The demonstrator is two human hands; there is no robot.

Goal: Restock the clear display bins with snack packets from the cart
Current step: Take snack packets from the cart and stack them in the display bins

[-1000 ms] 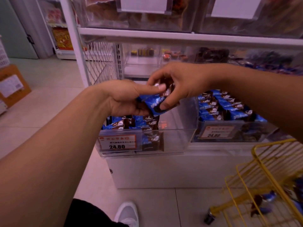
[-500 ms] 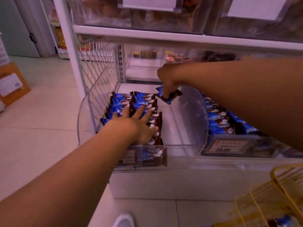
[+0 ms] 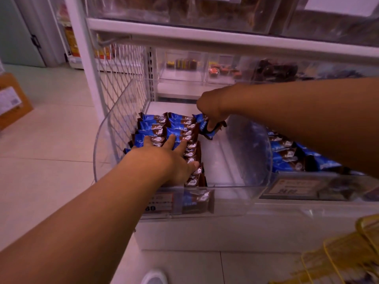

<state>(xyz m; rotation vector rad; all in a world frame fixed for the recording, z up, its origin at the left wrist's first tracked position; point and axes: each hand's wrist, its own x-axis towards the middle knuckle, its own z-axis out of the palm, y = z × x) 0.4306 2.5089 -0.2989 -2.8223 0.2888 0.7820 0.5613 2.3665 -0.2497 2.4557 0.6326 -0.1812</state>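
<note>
Noted: right hand (image 3: 209, 107) pinched one packet (image 3: 206, 128) over clear bin (image 3: 252, 152), just right of stacked rows (image 3: 174, 130). Left hand (image 3: 170, 158) lay flat, fingers straight, pressing rows. Yellow cart (image 3: 348, 253) well below right hand, blurred.

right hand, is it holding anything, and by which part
The right hand pinches a blue and brown snack packet near its middle, over the clear plastic bin.

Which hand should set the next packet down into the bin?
Right. The right hand already pinches a blue packet over the clear bin's bare side, while the left hand lies flat on the stacked packets.
</note>
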